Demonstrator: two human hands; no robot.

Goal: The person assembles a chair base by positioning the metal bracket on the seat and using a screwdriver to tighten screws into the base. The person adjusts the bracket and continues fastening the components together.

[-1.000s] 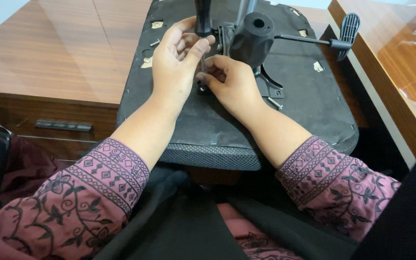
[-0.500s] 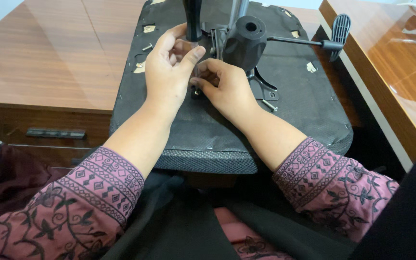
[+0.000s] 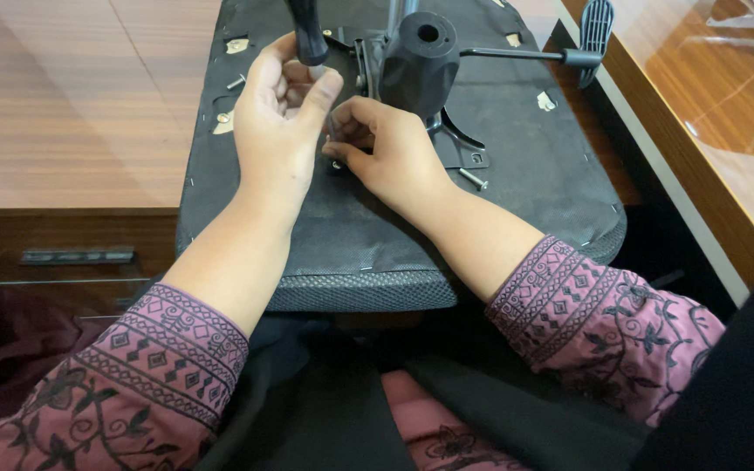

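Two bare hands fasten a fitting on the underside of an upturned black fabric office chair seat (image 3: 517,209) lying flat across a brown wooden desk (image 3: 71,113).

The left hand (image 3: 281,131) is clenched around a black screwdriver handle (image 3: 309,30); the right hand (image 3: 386,153) pinches something small at its tip, hidden. The driver's long axis stands nearly upright, tip down. Best kept vertical, pressed steadily, the fastener steadied. A loose silver bolt (image 3: 473,179) lies near the black plastic cylinder socket (image 3: 421,57).

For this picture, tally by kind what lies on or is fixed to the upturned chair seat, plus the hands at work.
Hands: 2, left hand, right hand
Black-handled tool: 1
Black metal mechanism: 1
Lever with paddle grip: 1
Loose bolts: 2
Total: 7
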